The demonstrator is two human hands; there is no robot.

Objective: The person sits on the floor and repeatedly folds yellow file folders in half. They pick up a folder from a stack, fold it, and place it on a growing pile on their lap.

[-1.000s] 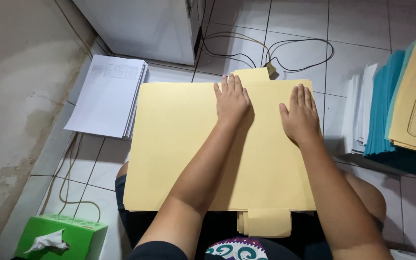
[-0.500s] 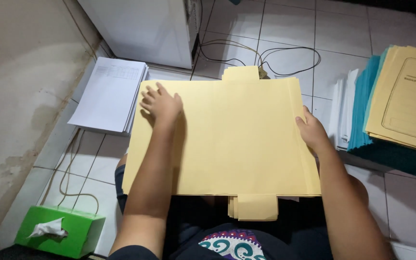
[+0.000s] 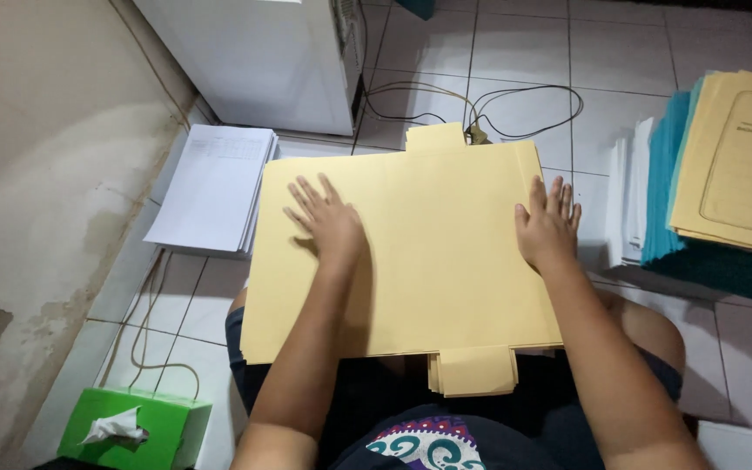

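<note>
A stack of unfolded yellow card folders (image 3: 437, 261) lies across my lap, with a tab at the far edge and a tab at the near edge. My left hand (image 3: 328, 222) rests flat on the left half of the top sheet, fingers spread. My right hand (image 3: 548, 224) lies flat at the sheet's right edge, fingers spread and pointing away from me. Neither hand holds anything.
A stack of white paper (image 3: 215, 187) lies on the tiled floor to the left. A pile of yellow folders (image 3: 737, 165) on teal ones (image 3: 668, 183) and white sheets stands to the right. A white appliance (image 3: 254, 61), cables (image 3: 498, 104) and a green tissue box (image 3: 137, 431) are nearby.
My left hand slid from the sheet's middle out to its far left corner, then came back a little toward the centre. My right hand moved out to the right edge.
</note>
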